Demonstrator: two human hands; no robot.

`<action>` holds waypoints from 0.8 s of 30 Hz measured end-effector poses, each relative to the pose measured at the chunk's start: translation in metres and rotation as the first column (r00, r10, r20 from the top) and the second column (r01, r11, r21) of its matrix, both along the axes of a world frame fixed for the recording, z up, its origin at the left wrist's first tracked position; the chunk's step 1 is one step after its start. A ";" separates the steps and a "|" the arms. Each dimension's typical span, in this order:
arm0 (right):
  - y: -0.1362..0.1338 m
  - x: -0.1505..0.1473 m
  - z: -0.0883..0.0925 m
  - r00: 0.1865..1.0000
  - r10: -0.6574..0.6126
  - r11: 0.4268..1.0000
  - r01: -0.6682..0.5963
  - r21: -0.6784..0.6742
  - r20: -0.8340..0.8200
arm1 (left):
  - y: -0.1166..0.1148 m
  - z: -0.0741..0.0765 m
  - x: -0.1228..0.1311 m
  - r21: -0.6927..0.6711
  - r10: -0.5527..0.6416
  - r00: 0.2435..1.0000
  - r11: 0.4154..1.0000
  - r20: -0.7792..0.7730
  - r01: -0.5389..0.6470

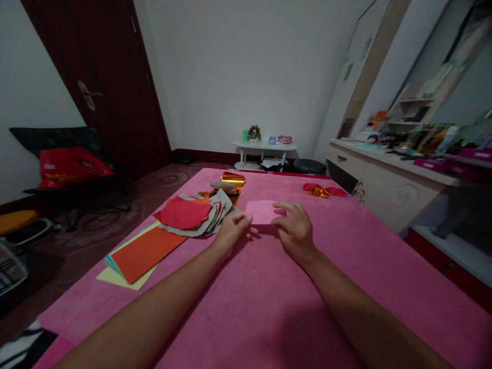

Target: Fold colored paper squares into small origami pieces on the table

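Pink paper sheet (261, 211) lies flat on the pink tablecloth (346, 266), just beside a pile of coloured paper squares (192, 215). Left hand (232, 229): fingers curled, tips pinching the sheet's near-left corner. Right hand (295, 230): fingers arched half-open at the sheet's right edge; grip cannot be determined.

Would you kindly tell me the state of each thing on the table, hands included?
pink paper, flat on the table, both hands at its edges.
left hand, fingers curled at its left edge, grip unclear.
right hand, open, fingertips on its right edge.
red and grey squares, fanned in a loose pile.
orange sheet, flat atop a stack.
door, shut.
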State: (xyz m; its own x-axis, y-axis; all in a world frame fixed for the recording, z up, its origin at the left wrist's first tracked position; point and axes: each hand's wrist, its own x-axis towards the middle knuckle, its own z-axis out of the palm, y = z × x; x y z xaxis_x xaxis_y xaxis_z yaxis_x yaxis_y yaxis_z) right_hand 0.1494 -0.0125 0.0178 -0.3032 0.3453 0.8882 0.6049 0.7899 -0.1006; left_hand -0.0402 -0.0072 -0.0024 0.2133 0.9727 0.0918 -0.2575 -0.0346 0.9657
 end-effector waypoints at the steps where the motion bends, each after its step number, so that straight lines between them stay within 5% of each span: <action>1: 0.000 0.000 0.000 1.000 -0.008 1.000 0.008 0.011 -0.010 | 0.001 0.000 -0.001 0.020 0.023 1.000 1.000 -0.006 -0.023; 12: 0.009 0.009 -0.006 0.987 -0.069 0.996 0.060 -0.064 -0.145 | -0.001 0.003 -0.003 0.095 0.113 0.993 0.990 -0.039 -0.109; 16: 0.014 0.009 -0.008 0.941 -0.094 0.968 0.009 -0.252 -0.327 | 0.003 0.000 -0.005 0.062 0.132 0.989 0.989 0.067 -0.136; 20: 0.018 0.005 -0.013 0.778 -0.183 0.774 -0.263 -0.576 -0.601 | 0.008 -0.004 -0.009 0.101 0.217 0.970 0.968 0.111 -0.228; 22: 0.019 0.003 -0.016 0.711 -0.201 0.659 -0.411 -0.630 -0.674 | 0.010 -0.003 -0.010 0.127 0.229 0.972 0.964 0.059 -0.235; 24: 0.020 0.003 -0.019 0.669 -0.228 0.614 -0.465 -0.638 -0.707 | 0.009 -0.002 -0.010 0.129 0.213 0.977 0.968 0.017 -0.213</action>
State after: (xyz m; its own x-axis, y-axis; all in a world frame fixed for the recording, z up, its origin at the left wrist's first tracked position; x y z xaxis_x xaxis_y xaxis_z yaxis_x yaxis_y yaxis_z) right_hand 0.1520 0.0073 -0.0009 0.1515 0.9525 0.2643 -0.0213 0.2705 -0.9625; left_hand -0.0501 0.0016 -0.0043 0.0021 0.9754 0.2205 -0.2334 -0.2140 0.9485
